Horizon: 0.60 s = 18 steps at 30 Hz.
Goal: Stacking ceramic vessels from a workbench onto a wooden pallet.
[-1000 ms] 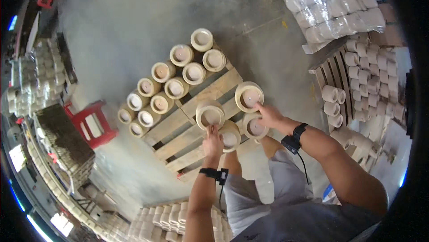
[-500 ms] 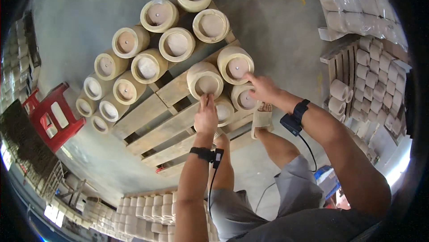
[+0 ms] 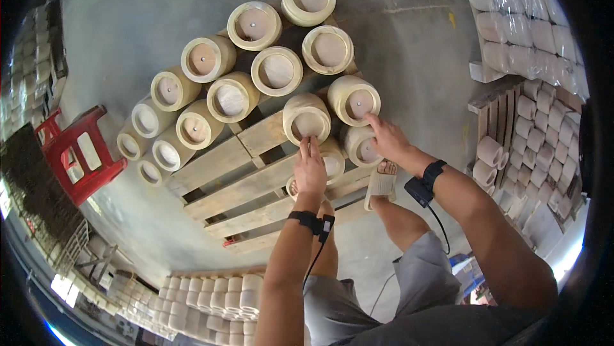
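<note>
The left hand has its fingertips hooked over the near rim of the left pot, grasping it; this pot lies directly ahead of those fingers, its round opening tilted toward the person. The right hand touches the right rim of the right pot with one extended finger; whether the fingers are clenched on it cannot be told. The right pot lies beyond and to the left of that fingertip.

Below the left fingertips, partly covered by the hand, is a lower pot. Just left of the right fingers is another pot. Forward and left of both hands, pots stand in two rows on the wooden pallet. A red stool is well left of the left fingers. Behind those fingers, the wrist device bears a pale patch, too small to read.
</note>
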Tool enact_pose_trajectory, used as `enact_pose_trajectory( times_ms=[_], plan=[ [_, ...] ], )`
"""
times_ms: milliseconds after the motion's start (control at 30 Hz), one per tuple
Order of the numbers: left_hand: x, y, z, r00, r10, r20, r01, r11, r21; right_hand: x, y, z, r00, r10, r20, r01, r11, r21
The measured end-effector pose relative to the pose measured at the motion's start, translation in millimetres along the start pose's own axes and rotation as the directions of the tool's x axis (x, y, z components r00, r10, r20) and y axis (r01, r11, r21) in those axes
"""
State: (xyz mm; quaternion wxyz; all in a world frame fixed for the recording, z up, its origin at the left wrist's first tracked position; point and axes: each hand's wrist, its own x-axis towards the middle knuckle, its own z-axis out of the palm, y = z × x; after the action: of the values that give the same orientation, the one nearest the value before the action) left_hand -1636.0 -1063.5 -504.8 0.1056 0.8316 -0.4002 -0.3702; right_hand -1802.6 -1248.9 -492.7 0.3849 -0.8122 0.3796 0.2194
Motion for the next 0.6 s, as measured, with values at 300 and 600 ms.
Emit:
enact_pose_trajectory(
  times_ms=[300,600],
  plan=[
    [-18,10,-21,0.995,-0.034,0.098,0.028,0.998,0.063,-34,-26,-31,0.997,0.036,0.067,-0.03,0.996,-0.08],
    [-124,-3,-79,0.924,-0.258,0.284,0.274,0.962,-0.018,-175,68,-76,0.94,0.178,0.291,-0.128,0.974,-0.185]
  ],
)
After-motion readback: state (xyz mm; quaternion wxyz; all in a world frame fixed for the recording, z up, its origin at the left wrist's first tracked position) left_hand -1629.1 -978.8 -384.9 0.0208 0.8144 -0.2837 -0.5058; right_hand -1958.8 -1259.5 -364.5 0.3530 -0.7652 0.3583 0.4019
